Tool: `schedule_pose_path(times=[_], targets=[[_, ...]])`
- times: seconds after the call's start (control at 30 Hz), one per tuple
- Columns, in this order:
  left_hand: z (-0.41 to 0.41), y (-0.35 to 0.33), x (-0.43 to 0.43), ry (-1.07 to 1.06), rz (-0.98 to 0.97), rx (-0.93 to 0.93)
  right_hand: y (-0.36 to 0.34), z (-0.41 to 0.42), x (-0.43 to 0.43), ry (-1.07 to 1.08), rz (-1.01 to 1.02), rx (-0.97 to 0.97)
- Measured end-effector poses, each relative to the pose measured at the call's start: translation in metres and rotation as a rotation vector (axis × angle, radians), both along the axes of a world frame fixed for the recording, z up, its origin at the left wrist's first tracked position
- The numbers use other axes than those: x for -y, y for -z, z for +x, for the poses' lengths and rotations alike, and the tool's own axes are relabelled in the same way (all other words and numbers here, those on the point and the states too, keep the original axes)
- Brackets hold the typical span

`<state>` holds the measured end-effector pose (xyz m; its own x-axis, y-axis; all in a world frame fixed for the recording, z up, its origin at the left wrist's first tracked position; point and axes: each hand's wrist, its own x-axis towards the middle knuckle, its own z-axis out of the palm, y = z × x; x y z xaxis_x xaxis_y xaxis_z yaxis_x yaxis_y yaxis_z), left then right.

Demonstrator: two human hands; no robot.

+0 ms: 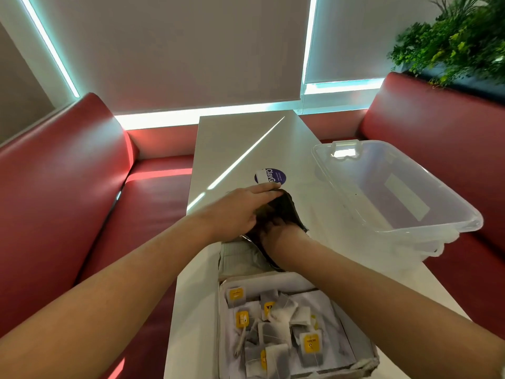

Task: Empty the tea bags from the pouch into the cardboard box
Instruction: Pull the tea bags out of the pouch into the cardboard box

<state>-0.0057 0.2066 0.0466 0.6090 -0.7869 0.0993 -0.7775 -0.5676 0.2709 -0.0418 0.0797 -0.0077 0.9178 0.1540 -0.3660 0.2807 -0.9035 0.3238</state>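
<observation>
A dark foil pouch (pixel 287 207) lies on the white table (pixel 232 149), its mouth turned toward me. My left hand (pixel 240 212) grips the pouch's upper edge and holds it open. My right hand (pixel 276 231) is pushed inside the mouth; its fingers are hidden, so what they hold cannot be seen. Just in front of the pouch stands the open cardboard box (pixel 363 362) with several tea bags (pixel 276 321) with yellow tags lying loose inside. The box's far flap (pixel 240 258) is folded out under the pouch.
A clear plastic tub (pixel 410 187) stands at the table's right side. A round purple sticker (pixel 273 176) lies on the table beyond the pouch. Red benches (pixel 68 187) flank the table; a plant (pixel 459 36) is at the far right.
</observation>
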Motion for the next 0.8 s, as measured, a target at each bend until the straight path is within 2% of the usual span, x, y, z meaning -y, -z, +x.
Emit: schedule_pose_path(times=[0.13, 0.4, 0.53, 0.63, 0.8], targets=[[0.001, -0.004, -0.002, -0.018, -0.019, -0.008, -0.001, 0.004, 0.002, -0.031, -0.086, 0.010], [0.000, -0.001, -0.004, 0.015, -0.031, 0.031, 0.010, 0.008, 0.006, 0.010, 0.063, 0.074], [0.002, 0.000, -0.008, 0.005, -0.030, 0.046, 0.000, -0.004, 0.009, -0.025, 0.196, 0.146], [0.002, -0.001, -0.013, -0.005, -0.021, 0.055, -0.005, -0.021, 0.018, -0.113, 0.294, 0.289], [-0.001, 0.002, -0.018, -0.030, -0.026, 0.061, -0.003, -0.058, 0.035, -0.183, 0.592, 0.531]])
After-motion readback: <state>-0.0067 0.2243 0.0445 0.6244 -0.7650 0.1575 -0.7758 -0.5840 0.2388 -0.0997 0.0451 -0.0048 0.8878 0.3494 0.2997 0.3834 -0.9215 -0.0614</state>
